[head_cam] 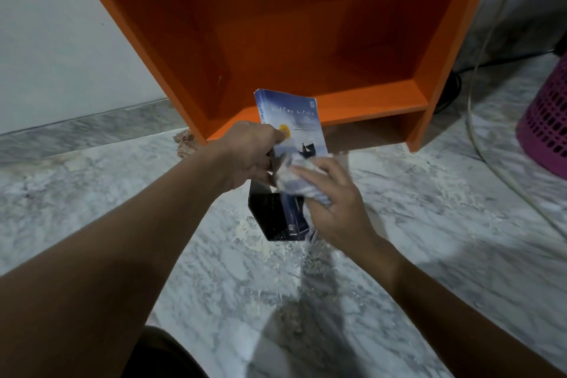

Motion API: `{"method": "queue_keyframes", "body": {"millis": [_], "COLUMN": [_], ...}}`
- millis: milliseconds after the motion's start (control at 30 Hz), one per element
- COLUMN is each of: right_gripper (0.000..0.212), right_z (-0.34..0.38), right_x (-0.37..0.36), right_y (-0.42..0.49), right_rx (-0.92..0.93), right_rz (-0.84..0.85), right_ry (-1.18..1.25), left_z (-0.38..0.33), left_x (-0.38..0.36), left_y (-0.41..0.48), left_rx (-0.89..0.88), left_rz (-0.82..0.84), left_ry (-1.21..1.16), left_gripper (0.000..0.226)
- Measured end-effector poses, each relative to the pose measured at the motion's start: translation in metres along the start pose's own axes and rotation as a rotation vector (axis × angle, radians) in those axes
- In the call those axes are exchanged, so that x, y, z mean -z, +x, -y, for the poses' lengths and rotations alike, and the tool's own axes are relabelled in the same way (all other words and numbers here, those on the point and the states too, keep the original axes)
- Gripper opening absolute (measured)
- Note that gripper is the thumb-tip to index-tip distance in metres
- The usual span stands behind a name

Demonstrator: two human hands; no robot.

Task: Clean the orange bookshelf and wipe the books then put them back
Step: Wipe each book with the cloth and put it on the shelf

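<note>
My left hand grips a blue paperback book by its lower left edge and holds it up in front of the orange bookshelf. Its cover shows a yellow sun and a small boat. Against the book's lower part my right hand presses a crumpled white cloth. Below both hands a dark book lies on the marble floor, partly hidden by the cloth and my right hand. No books show in the open compartment of the shelf.
The bookshelf stands on a grey-white marble floor against a white wall. A purple perforated basket sits at the right edge, with a clear hose curving past it. Brownish crumbled debris lies by the shelf's left foot.
</note>
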State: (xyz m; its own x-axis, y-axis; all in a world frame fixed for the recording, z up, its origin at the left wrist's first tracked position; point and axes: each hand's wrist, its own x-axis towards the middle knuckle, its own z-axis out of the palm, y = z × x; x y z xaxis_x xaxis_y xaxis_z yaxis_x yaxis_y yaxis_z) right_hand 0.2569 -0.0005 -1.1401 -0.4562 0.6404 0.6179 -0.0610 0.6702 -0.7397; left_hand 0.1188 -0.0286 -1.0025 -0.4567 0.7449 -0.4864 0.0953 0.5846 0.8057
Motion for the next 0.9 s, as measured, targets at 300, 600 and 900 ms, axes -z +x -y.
{"method": "queue_keyframes", "body": {"millis": [300,600,900], "right_gripper": [0.014,0.034,0.052], "right_z": [0.025,0.032,-0.008], "right_x": [0.0,-0.004,0.008], "right_y": [-0.01,-0.04,-0.004], "right_rx": [0.467,0.586,-0.268], "right_rz": [0.207,0.452,-0.129], "right_ry": [-0.125,-0.06,-0.052], "left_z": [0.004,-0.002,0.003], "left_x": [-0.01,-0.003,0.003], "left_y": [0.004,0.003,0.004], "left_rx": [-0.062,-0.117,-0.077], "left_rz": [-0.015,-0.018,-0.029], "left_ry": [0.105,-0.022,-0.034], "left_gripper": [0.022,0.023,0.031]}}
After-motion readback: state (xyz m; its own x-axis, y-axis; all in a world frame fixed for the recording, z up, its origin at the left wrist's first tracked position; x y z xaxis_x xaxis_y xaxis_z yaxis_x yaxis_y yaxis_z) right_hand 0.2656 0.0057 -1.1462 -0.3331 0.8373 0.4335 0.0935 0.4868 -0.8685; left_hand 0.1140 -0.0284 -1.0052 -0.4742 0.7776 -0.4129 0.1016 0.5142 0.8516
